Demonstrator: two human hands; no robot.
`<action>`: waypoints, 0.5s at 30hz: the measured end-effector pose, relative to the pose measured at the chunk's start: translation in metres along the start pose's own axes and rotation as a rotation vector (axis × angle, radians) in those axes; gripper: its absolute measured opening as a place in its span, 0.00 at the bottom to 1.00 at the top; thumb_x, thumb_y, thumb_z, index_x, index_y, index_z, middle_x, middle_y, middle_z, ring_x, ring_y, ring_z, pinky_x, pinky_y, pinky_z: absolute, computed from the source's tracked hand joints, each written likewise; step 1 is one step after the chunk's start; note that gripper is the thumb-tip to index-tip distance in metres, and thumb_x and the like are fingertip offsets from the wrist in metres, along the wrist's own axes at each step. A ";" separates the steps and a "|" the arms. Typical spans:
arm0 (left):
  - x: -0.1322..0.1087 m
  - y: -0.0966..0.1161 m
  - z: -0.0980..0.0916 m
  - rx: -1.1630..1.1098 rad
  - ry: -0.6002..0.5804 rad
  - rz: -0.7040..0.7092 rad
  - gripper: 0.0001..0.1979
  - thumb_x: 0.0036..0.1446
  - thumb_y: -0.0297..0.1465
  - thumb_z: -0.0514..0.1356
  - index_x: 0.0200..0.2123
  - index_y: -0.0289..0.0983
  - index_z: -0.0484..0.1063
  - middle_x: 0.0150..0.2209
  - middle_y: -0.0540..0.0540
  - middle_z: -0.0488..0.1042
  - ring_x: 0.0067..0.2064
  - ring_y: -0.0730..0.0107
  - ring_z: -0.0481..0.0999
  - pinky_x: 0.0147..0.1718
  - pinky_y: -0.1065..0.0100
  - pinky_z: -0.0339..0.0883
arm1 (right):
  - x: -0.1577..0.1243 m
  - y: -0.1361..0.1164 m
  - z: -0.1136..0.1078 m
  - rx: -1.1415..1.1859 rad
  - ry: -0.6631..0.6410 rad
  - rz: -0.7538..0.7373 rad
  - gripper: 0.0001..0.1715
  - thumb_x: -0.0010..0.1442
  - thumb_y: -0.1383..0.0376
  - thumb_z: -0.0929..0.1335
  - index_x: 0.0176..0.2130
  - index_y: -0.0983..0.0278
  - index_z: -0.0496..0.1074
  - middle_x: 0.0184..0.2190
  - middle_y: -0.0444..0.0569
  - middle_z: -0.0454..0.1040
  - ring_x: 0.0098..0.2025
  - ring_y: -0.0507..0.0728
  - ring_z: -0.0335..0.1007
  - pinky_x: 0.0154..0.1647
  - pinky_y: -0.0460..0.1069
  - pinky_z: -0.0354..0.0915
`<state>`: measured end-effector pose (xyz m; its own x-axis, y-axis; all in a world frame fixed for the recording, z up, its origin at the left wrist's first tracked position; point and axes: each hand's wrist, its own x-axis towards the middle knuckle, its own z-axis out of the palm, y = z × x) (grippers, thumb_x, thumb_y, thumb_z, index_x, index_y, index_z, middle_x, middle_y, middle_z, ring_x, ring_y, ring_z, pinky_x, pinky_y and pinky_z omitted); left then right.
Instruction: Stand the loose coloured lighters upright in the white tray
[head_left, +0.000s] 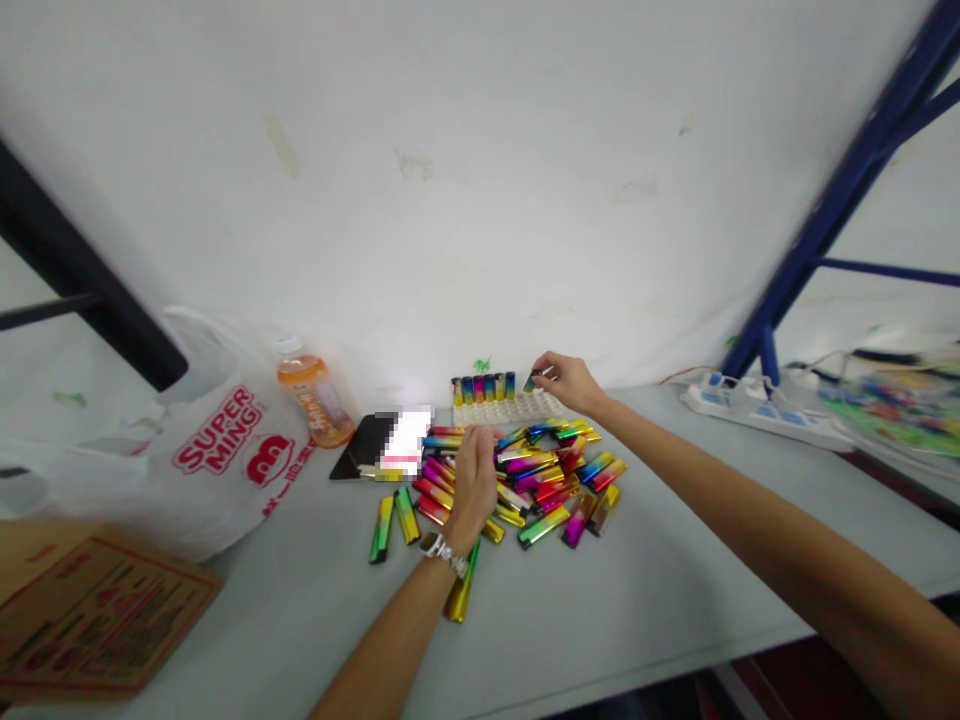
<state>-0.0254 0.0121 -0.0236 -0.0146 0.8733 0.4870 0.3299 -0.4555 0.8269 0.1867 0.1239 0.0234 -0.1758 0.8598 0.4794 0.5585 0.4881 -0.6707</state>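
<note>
In my right hand (568,382) a shiny cigarette lighter (531,381) is pinched by the fingertips, tilted over the right part of a white gridded tray (506,410). Several upright lighters (484,388) form a row along the tray's back left. My left hand (476,470), with a metal watch on the wrist, is at the loose pile of metallic rainbow-coloured lighters (536,470) in front of the tray. Its fingers are close together and curled; whatever they hold is hidden. One green and gold lighter (463,590) lies beside that wrist.
Left of the pile lies a dark flat device (364,447) with a blurred bright area. An orange drink bottle (319,395), a white plastic bag (217,450) and a cardboard box (97,610) stand further left. A power strip (765,415) lies right, by a blue metal post (825,220).
</note>
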 end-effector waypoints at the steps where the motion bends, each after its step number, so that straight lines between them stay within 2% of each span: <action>1: 0.000 0.000 0.000 -0.001 0.000 0.002 0.21 0.68 0.40 0.42 0.36 0.38 0.72 0.38 0.45 0.73 0.43 0.65 0.71 0.47 0.64 0.63 | 0.005 0.004 0.004 -0.041 -0.010 -0.004 0.06 0.55 0.68 0.69 0.36 0.65 0.72 0.32 0.47 0.77 0.30 0.53 0.74 0.32 0.47 0.67; 8: 0.001 -0.004 -0.002 -0.020 -0.015 0.000 0.21 0.68 0.38 0.43 0.35 0.37 0.73 0.37 0.46 0.73 0.42 0.66 0.71 0.46 0.65 0.62 | 0.023 0.019 0.027 -0.202 -0.099 -0.063 0.08 0.54 0.73 0.69 0.37 0.66 0.74 0.32 0.48 0.78 0.31 0.53 0.74 0.36 0.46 0.65; 12: 0.000 -0.003 -0.001 -0.020 -0.019 0.009 0.21 0.68 0.39 0.43 0.35 0.37 0.73 0.37 0.46 0.73 0.43 0.66 0.71 0.47 0.66 0.62 | 0.026 0.027 0.030 -0.222 -0.122 -0.063 0.10 0.54 0.74 0.68 0.37 0.66 0.76 0.32 0.47 0.78 0.31 0.53 0.73 0.38 0.47 0.65; 15: 0.000 -0.002 -0.001 -0.011 -0.024 0.009 0.21 0.68 0.39 0.43 0.34 0.37 0.72 0.37 0.46 0.72 0.42 0.66 0.71 0.46 0.66 0.62 | 0.025 0.031 0.029 -0.281 -0.084 -0.084 0.10 0.55 0.73 0.69 0.38 0.67 0.78 0.35 0.50 0.77 0.31 0.52 0.72 0.41 0.47 0.65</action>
<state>-0.0272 0.0128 -0.0243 0.0110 0.8730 0.4876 0.3190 -0.4652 0.8257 0.1764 0.1648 -0.0019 -0.2909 0.8331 0.4704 0.7395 0.5078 -0.4419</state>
